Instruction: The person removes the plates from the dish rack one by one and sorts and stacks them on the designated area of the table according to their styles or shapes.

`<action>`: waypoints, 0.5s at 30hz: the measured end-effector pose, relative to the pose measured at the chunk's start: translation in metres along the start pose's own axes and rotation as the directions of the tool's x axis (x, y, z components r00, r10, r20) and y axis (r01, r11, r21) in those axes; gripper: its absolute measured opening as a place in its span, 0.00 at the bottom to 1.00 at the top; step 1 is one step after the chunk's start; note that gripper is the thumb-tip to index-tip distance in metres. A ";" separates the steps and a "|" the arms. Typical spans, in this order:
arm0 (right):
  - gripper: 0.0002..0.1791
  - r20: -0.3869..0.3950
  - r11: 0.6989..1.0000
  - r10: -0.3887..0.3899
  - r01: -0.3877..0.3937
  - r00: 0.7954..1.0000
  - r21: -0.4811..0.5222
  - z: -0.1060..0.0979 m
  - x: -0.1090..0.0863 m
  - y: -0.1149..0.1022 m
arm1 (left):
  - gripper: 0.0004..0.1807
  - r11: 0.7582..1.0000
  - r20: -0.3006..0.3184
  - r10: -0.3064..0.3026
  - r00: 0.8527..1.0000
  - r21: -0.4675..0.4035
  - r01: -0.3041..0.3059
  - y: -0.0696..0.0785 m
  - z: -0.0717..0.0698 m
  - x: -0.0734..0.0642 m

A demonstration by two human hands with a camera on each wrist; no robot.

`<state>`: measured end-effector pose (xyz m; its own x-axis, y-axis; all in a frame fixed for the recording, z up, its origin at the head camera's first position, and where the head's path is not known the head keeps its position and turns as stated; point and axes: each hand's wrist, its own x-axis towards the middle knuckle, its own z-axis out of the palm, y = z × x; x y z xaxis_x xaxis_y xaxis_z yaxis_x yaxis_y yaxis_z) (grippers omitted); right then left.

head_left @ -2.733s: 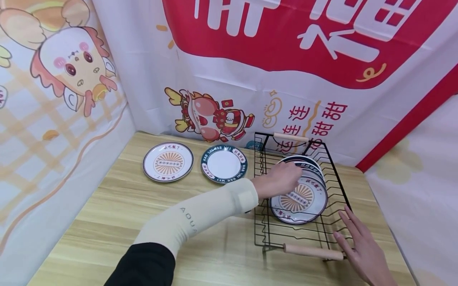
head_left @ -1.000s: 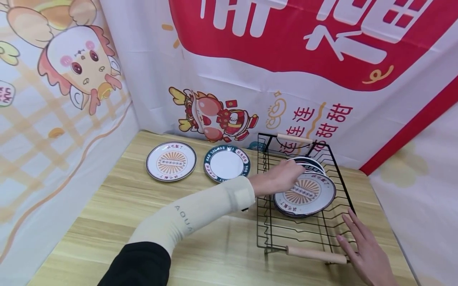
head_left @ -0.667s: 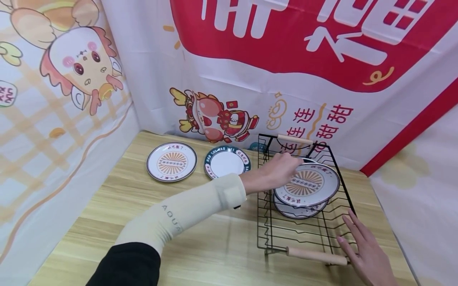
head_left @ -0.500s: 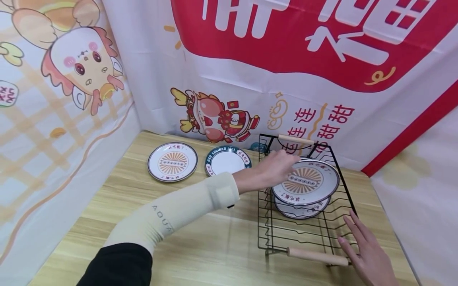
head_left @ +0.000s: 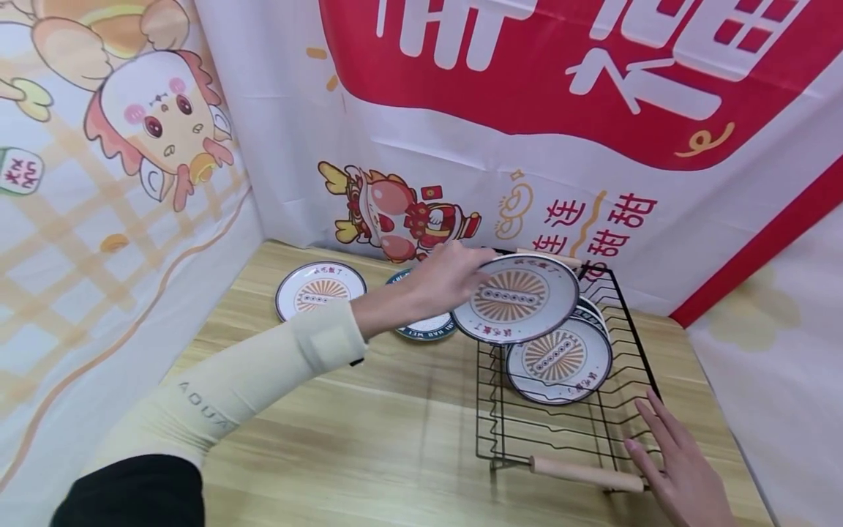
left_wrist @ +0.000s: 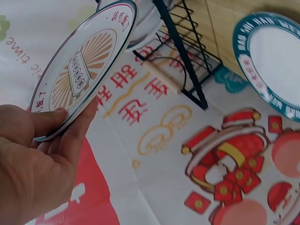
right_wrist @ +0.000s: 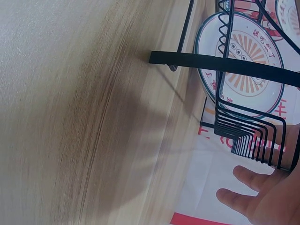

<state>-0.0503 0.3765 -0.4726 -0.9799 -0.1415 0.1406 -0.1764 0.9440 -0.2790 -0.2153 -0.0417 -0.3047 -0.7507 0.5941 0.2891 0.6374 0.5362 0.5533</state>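
My left hand (head_left: 448, 282) pinches the edge of a white plate with an orange sunburst (head_left: 516, 296), holding it tilted above the left side of a black wire dish rack (head_left: 586, 472). In the left wrist view the thumb lies on the plate's face, with the fingers behind it. Another sunburst plate (head_left: 560, 366) leans in the rack, with a dark-rimmed plate (head_left: 588, 315) partly hidden behind it. At the rack's right front corner rests my right hand (head_left: 681, 461), its fingers extended along the wires, as the right wrist view shows (right_wrist: 272, 197).
To the left on the wooden table (head_left: 316, 454) lie a sunburst plate (head_left: 323, 282) and a green-rimmed plate (head_left: 428, 329), both partly covered by my left arm. A printed cloth (head_left: 421, 124) hangs close behind the rack, and another cloth (head_left: 777, 380) borders the right side.
My left hand has lifted the sunburst plate out of the rack and carried it up and left. The plate left in the rack is uncovered. My right hand stays at the rack's corner.
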 end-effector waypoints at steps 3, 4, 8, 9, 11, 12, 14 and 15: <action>0.39 0.012 1.000 0.005 -0.005 1.000 0.001 -0.001 0.000 0.000 | 0.13 1.000 -0.040 -0.005 0.999 0.020 0.006 -0.006 -0.015 -0.012; 0.39 0.017 1.000 0.007 -0.007 1.000 0.003 -0.001 0.000 0.000 | 0.12 1.000 -0.052 -0.008 0.999 0.022 0.010 -0.009 -0.020 -0.016; 0.39 0.020 1.000 0.008 -0.008 1.000 0.006 0.000 0.001 -0.001 | 0.07 0.998 -0.098 -0.036 0.995 0.046 0.041 -0.020 -0.039 -0.035; 0.39 0.018 1.000 0.007 -0.007 1.000 0.008 0.000 0.001 -0.001 | 0.06 0.997 -0.111 -0.046 0.993 0.052 0.052 -0.023 -0.044 -0.040; 0.39 0.014 1.000 0.006 -0.006 1.000 0.007 0.000 0.001 -0.001 | 0.05 0.994 -0.137 -0.072 0.988 0.068 0.082 -0.030 -0.053 -0.050; 0.39 0.012 1.000 0.005 -0.005 1.000 0.006 0.000 0.001 -0.001 | 0.04 0.992 -0.151 -0.087 0.985 0.075 0.100 -0.034 -0.058 -0.055; 0.39 0.007 1.000 0.002 -0.002 1.000 0.006 0.000 0.000 0.000 | 0.04 0.986 -0.181 -0.122 0.976 0.087 0.139 -0.042 -0.066 -0.066; 0.39 0.005 1.000 0.001 -0.001 1.000 0.005 0.000 0.000 0.000 | 0.04 0.983 -0.191 -0.143 0.971 0.085 0.161 -0.046 -0.070 -0.070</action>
<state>-0.0506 0.3766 -0.4727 -0.9806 -0.1420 0.1353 -0.1756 0.9426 -0.2839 -0.2038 -0.1500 -0.2960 -0.8533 0.3855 0.3512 0.5203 0.6740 0.5244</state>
